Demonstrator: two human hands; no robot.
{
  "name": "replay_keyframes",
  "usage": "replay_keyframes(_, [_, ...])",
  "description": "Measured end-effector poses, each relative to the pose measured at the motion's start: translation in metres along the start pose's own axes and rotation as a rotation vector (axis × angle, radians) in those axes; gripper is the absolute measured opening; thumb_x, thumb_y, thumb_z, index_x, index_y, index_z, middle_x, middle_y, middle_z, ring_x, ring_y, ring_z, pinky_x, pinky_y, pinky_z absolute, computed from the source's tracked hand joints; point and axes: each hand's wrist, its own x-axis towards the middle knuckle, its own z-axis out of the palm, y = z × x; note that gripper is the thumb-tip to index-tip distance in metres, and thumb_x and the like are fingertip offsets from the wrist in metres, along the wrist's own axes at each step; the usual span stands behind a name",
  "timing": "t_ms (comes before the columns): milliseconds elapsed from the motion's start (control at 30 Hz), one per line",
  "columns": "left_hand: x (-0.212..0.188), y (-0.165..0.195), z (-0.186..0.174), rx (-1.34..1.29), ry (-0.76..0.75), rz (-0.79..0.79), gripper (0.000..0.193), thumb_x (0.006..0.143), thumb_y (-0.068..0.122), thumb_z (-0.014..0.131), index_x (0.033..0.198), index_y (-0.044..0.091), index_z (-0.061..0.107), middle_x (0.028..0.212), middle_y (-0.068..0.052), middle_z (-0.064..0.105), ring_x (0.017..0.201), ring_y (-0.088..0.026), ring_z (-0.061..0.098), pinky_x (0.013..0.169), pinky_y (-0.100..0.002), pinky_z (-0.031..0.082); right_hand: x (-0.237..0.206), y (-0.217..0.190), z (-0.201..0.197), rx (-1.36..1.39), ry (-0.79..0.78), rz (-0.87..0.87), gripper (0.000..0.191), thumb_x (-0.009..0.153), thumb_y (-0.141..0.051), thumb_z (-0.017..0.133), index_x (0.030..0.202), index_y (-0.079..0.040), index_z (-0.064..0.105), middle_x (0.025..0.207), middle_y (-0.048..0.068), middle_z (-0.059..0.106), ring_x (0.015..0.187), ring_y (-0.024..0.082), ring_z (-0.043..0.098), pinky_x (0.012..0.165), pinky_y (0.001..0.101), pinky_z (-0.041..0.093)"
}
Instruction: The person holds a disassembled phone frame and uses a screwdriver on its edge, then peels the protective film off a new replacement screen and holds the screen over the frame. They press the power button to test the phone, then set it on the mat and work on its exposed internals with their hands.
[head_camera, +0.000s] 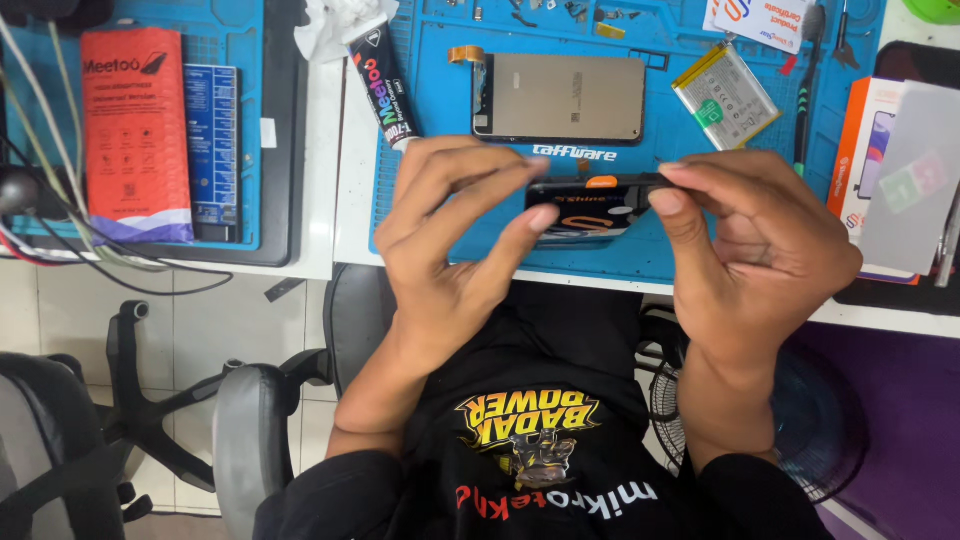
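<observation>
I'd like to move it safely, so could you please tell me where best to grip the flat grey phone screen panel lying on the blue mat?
Probably the grey screen panel's long edges, from above; it lies flat, avoiding the orange flex.

Battery (725, 96) right of screen panel (560, 97)

Black phone (590, 208) pinched between two hands

It is a dark, slim slab with an orange tab on its far edge, held level and lengthwise left to right, just above the near edge of the blue mat (640, 262).
</observation>
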Motion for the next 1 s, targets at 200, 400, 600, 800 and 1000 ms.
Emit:
replay_keyframes(200, [0.015, -0.001, 0.004, -0.080, -0.080, -0.045, 0.019, 0.094, 0.004, 0.085, 0.109, 0.003, 0.074, 0.102, -0.005, 0.072, 0.100, -0.020, 0.065, 0.089, -0.029, 0.053, 0.002, 0.006, -0.002, -0.026, -0.004, 0.065, 0.014, 0.101, 0.007, 0.076, 0.113, 0.006, 0.069, 0.108, 0.014, 0.069, 0.089, 0.014, 0.068, 0.076, 0.0213, 0.055])
replay_keyframes(400, [0.017, -0.005, -0.002, -0.108, -0.181, -0.060, 0.017, 0.092, 0.004, 0.085, 0.107, 0.003, 0.076, 0.101, -0.005, 0.072, 0.100, -0.019, 0.065, 0.086, -0.028, 0.053, 0.008, 0.001, -0.008, -0.215, -0.109, -0.028, 0.017, 0.099, 0.009, 0.080, 0.113, 0.005, 0.072, 0.104, 0.016, 0.069, 0.088, 0.017, 0.070, 0.072, 0.0231, 0.054])
replay_keyframes(600, [0.032, 0.006, -0.009, -0.020, -0.264, -0.024, 0.017, 0.093, 0.004, 0.085, 0.106, 0.002, 0.075, 0.101, -0.006, 0.072, 0.100, -0.021, 0.064, 0.086, -0.030, 0.053, 0.020, -0.005, -0.009, -0.330, -0.171, -0.151, 0.037, 0.075, -0.005, 0.093, 0.101, 0.004, 0.069, 0.097, 0.017, 0.068, 0.084, 0.022, 0.070, 0.068, 0.0290, 0.056])
replay_keyframes(800, [0.051, 0.023, -0.015, 0.165, -0.304, 0.214, 0.024, 0.076, 0.009, 0.085, 0.092, -0.003, 0.073, 0.091, -0.011, 0.066, 0.091, -0.032, 0.062, 0.086, -0.047, 0.050, 0.015, -0.012, -0.007, -0.427, -0.139, -0.201, 0.032, 0.084, -0.003, 0.097, 0.103, 0.001, 0.071, 0.101, 0.015, 0.070, 0.085, 0.020, 0.069, 0.066, 0.0260, 0.052])
replay_keyframes(1000, [0.052, 0.026, -0.007, 0.263, -0.295, 0.265, 0.020, 0.090, 0.013, 0.087, 0.096, 0.000, 0.073, 0.095, -0.006, 0.064, 0.096, -0.028, 0.060, 0.096, -0.046, 0.051, 0.019, -0.016, -0.009, -0.407, -0.173, -0.195, 0.029, 0.084, 0.001, 0.092, 0.103, 0.001, 0.071, 0.100, 0.014, 0.068, 0.085, 0.020, 0.069, 0.065, 0.0250, 0.052])
